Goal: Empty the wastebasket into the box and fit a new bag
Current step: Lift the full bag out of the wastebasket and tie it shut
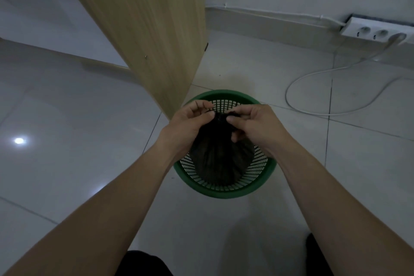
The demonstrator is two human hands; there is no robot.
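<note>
A round green wastebasket (224, 192) with lattice sides stands on the tiled floor just past my knees. Inside it sits a black bag (220, 159), its top gathered into a narrow neck above the rim. My left hand (190, 121) pinches the left side of that gathered neck, with a thin strand of the bag sticking out between the fingers. My right hand (253, 123) grips the right side of the neck. Both hands hover over the middle of the basket. No box is in view.
A light wooden panel (154, 29) slants down to the floor just behind and left of the basket. A white power strip (374, 31) lies by the wall at the back right, its white cable (313, 87) looping over the tiles.
</note>
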